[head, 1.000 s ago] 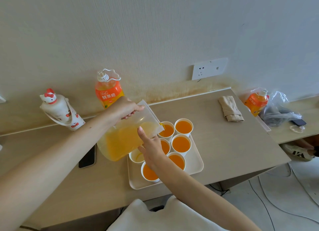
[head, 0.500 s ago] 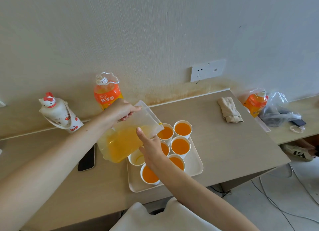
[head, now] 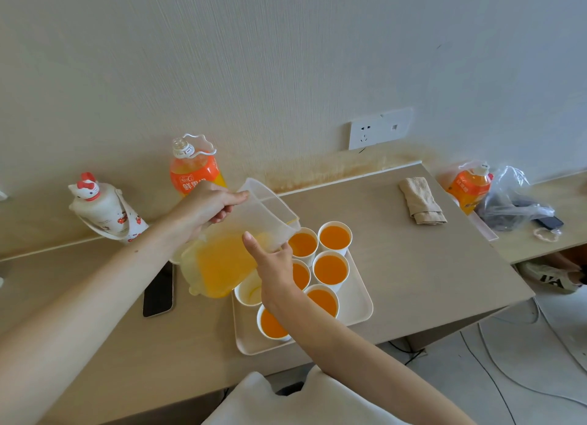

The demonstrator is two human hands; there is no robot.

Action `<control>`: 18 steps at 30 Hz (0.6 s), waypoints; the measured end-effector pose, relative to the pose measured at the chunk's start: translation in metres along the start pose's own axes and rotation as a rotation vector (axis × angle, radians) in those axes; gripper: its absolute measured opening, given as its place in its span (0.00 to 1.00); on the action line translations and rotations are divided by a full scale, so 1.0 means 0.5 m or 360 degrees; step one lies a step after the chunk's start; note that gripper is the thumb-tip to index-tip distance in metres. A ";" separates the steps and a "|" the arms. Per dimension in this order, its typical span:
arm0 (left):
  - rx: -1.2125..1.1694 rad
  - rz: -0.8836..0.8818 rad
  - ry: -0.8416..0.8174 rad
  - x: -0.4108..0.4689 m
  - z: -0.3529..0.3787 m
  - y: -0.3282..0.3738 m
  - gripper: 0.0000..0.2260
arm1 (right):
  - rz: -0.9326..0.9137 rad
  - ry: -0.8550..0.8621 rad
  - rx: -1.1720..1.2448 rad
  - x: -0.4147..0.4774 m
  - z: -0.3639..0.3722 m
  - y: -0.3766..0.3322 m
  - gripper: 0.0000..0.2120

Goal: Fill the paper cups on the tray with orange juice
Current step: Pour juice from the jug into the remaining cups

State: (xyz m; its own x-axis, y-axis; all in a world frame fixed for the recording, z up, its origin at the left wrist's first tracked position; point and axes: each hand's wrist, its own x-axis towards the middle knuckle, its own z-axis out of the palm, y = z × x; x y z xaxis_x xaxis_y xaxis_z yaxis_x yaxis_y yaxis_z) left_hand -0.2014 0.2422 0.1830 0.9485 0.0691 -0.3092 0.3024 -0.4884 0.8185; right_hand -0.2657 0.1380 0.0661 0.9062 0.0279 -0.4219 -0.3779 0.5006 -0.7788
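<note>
A: Desk (head: 413, 265): open room to the right. Tray (head: 360, 300) sits by the near edge.

B: Pitcher (head: 228, 259): tilted over the tray's far-left cups. Likely heavy and sloshing. The left hand (head: 209, 207) grips its top; the right hand (head: 274, 265) clasps its wall.

A: Paper cups (head: 330, 269): on the tray, light and easily tipped. Most are filled; the left cup (head: 249, 292) is nearly empty.

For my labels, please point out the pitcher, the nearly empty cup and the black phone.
pitcher (head: 219, 262): head view, juice-filled side.
nearly empty cup (head: 247, 294): head view, inner wall.
black phone (head: 158, 289): head view, screen centre.
</note>
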 end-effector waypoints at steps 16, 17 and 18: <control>-0.0090 -0.0074 0.0115 -0.040 -0.074 -0.069 0.18 | 0.0008 -0.0209 -0.0174 -0.016 0.058 0.051 0.40; -0.0074 -0.0096 0.0127 -0.043 -0.077 -0.074 0.18 | 0.0028 -0.0207 -0.0175 -0.016 0.062 0.058 0.43; -0.0064 -0.0110 0.0135 -0.045 -0.077 -0.079 0.18 | 0.0046 -0.0207 -0.0188 -0.016 0.065 0.066 0.47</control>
State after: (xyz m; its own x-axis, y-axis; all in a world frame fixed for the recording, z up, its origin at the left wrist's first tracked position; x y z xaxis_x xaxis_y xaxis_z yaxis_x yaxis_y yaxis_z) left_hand -0.2308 0.2935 0.1764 0.9293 0.1758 -0.3248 0.3694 -0.4450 0.8158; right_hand -0.2791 0.1825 0.0590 0.9086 0.1564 -0.3872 -0.4169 0.3933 -0.8195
